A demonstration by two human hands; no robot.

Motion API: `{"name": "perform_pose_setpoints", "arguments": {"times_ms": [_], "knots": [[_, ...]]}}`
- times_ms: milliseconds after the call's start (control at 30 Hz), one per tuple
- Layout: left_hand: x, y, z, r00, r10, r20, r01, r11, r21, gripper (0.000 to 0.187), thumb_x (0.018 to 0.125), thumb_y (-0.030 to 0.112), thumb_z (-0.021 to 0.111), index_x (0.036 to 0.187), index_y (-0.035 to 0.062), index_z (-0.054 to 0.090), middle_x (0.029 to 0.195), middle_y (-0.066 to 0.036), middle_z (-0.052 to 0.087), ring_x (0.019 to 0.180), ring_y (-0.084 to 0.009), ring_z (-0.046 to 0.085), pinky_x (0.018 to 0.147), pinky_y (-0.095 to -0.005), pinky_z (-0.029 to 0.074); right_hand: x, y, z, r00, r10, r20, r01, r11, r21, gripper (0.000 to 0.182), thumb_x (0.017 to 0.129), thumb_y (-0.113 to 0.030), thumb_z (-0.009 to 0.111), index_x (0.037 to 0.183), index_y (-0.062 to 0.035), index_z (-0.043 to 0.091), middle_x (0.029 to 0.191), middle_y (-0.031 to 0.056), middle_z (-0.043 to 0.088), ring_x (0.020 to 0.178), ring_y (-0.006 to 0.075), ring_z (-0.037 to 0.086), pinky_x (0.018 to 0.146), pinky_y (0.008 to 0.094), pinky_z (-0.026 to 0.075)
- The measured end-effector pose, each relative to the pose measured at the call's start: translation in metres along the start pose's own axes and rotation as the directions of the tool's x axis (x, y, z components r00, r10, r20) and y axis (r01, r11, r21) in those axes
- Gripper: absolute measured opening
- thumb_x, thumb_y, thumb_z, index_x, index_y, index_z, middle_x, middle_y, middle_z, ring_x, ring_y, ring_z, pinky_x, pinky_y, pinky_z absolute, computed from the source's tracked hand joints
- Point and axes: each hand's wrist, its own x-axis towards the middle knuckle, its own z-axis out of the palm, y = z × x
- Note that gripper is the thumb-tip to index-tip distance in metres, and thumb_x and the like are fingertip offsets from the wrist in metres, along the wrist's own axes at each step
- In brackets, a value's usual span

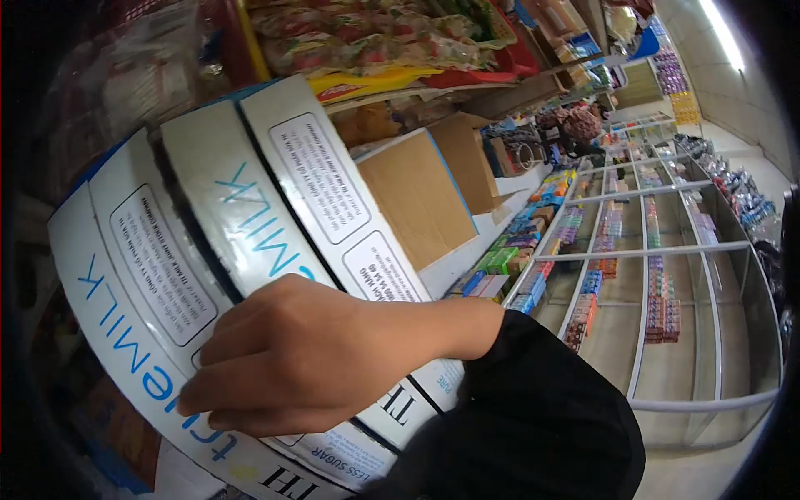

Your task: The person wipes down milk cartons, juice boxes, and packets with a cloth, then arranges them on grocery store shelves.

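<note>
My right hand (287, 358), in a black sleeve, reaches in from the lower right. It lies on top of a white and blue milk carton case (150, 275) printed "true MILK", with its fingers curled over the case's edge. Two more cases of the same kind (250, 208) stand side by side against it, tilted in the view. My left hand is out of sight.
A brown cardboard box (417, 196) sits behind the cases. Bagged snacks (375, 37) fill a red shelf above. To the right, white wire shelves (650, 250) hold several rows of small coloured packs along an aisle with a pale floor.
</note>
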Motion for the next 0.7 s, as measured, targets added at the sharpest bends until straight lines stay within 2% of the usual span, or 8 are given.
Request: {"name": "perform_pose_setpoints", "arguments": {"times_ms": [67, 100, 200, 300, 500, 600, 700], "knots": [[-0.005, -0.001, -0.003, 1.000, -0.002, -0.011, 0.002, 1.000, -0.005, 0.061, 0.092, 0.040, 0.027, 0.138, 0.0015, 0.018, 0.141, -0.017, 0.022, 0.131, -0.0263, 0.020, 0.107, -0.0408, 0.015, -0.003, -0.001, -0.007, 0.981, 0.051, 0.189, -0.046, 0.999, -0.029, 0.018, 0.079, -0.017, 0.059, 0.073, -0.0007, 0.056, 0.060, 0.0102, 0.052, 0.057, 0.0264, 0.054, 0.053, 0.0341, 0.044], [-0.007, -0.002, -0.004, 1.000, -0.005, -0.016, 0.005, 1.000, -0.007, 0.061, 0.092, 0.040, 0.027, 0.138, 0.0015, 0.018, 0.141, -0.017, 0.022, 0.131, -0.0263, 0.020, 0.107, -0.0408, 0.015, -0.003, -0.006, -0.013, 0.914, 0.183, 0.361, -0.156, 0.982, -0.103, 0.025, 0.079, -0.020, 0.057, 0.063, -0.0015, 0.052, 0.058, 0.0113, 0.049, 0.059, 0.0273, 0.053, 0.057, 0.0356, 0.044], [-0.008, -0.003, -0.004, 0.999, -0.018, -0.027, 0.018, 1.000, -0.006, 0.061, 0.092, 0.041, 0.026, 0.138, 0.0015, 0.018, 0.141, -0.017, 0.022, 0.130, -0.0263, 0.021, 0.107, -0.0408, 0.015, -0.005, -0.008, -0.011, 0.825, 0.220, 0.521, -0.119, 0.968, -0.219, 0.029, 0.079, -0.022, 0.055, 0.059, -0.0014, 0.052, 0.058, 0.0131, 0.049, 0.061, 0.0278, 0.053, 0.058, 0.0366, 0.044], [-0.006, 0.000, -0.007, 1.000, 0.000, -0.023, 0.000, 1.000, 0.001, 0.061, 0.092, 0.041, 0.026, 0.138, 0.0015, 0.018, 0.141, -0.017, 0.022, 0.130, -0.0264, 0.021, 0.107, -0.0407, 0.015, -0.009, -0.002, -0.005, 0.885, 0.177, 0.432, -0.088, 0.972, -0.217, 0.037, 0.079, -0.027, 0.054, 0.053, -0.0010, 0.060, 0.051, 0.0152, 0.052, 0.051, 0.0288, 0.057, 0.050, 0.0346, 0.044], [-0.010, -0.007, -0.005, 0.999, -0.042, -0.007, 0.042, 0.999, -0.020, 0.062, 0.092, 0.042, 0.026, 0.138, 0.0015, 0.018, 0.141, -0.017, 0.023, 0.130, -0.0265, 0.022, 0.106, -0.0406, 0.016, -0.008, -0.001, -0.008, 0.884, 0.202, 0.422, -0.142, 0.976, -0.167, 0.037, 0.080, -0.029, 0.053, 0.060, 0.0006, 0.062, 0.054, 0.0157, 0.055, 0.052, 0.0289, 0.058, 0.052, 0.0340, 0.046], [-0.009, -0.006, -0.002, 0.999, -0.045, 0.011, 0.045, 0.999, -0.017, 0.062, 0.092, 0.042, 0.025, 0.138, 0.0015, 0.018, 0.141, -0.017, 0.023, 0.130, -0.0265, 0.022, 0.106, -0.0406, 0.016, 0.000, -0.009, -0.013, 0.788, 0.343, 0.512, -0.281, 0.939, -0.196, 0.032, 0.081, -0.026, 0.054, 0.059, -0.0021, 0.054, 0.057, 0.0141, 0.050, 0.057, 0.0294, 0.054, 0.056, 0.0368, 0.043], [-0.011, -0.010, -0.002, 0.998, -0.064, 0.023, 0.065, 0.998, -0.023, 0.062, 0.092, 0.042, 0.025, 0.138, 0.0015, 0.018, 0.140, -0.017, 0.023, 0.130, -0.0265, 0.022, 0.106, -0.0406, 0.017, -0.002, -0.008, -0.011, 0.876, 0.247, 0.414, -0.167, 0.961, -0.220, 0.040, 0.083, -0.032, 0.051, 0.062, 0.0007, 0.062, 0.056, 0.0164, 0.056, 0.052, 0.0296, 0.058, 0.054, 0.0343, 0.046]]}}
